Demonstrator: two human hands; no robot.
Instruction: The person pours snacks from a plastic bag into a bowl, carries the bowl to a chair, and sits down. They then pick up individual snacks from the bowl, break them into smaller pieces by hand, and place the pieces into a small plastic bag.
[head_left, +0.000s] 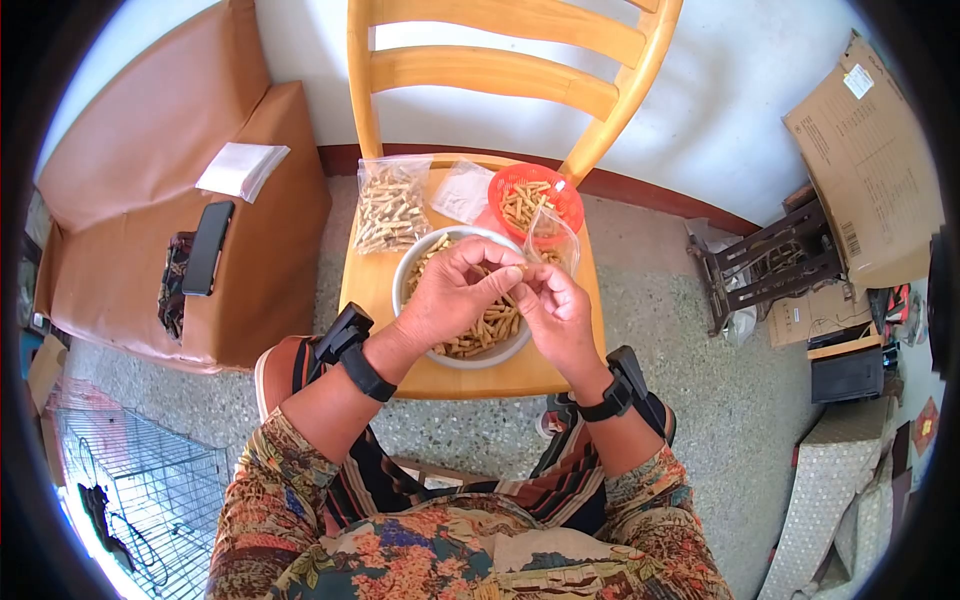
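Observation:
Over a white bowl (402, 285) full of short tan stick pieces (487, 335), my two hands meet at the fingertips. My left hand (455, 290) is closed in a pinch, thumb against fingers. Likewise pinched is my right hand (557, 312), its fingertips touching those of the left. Whatever lies between them is too small and hidden to make out. Just beyond my right hand, a clear plastic bag (557, 240) leans by a red basket (568, 205) holding more stick pieces. A filled clear bag of stick pieces (391, 208) lies behind the bowl on the left.
Everything stands on a wooden chair seat (365, 335). Flat plastic bags (463, 190) lie near its backrest (490, 65). To the left, a brown sofa (270, 240) bears a phone (208, 248) and a white packet (240, 168). A wire cage (150, 480) is lower left, a cardboard box (870, 160) right.

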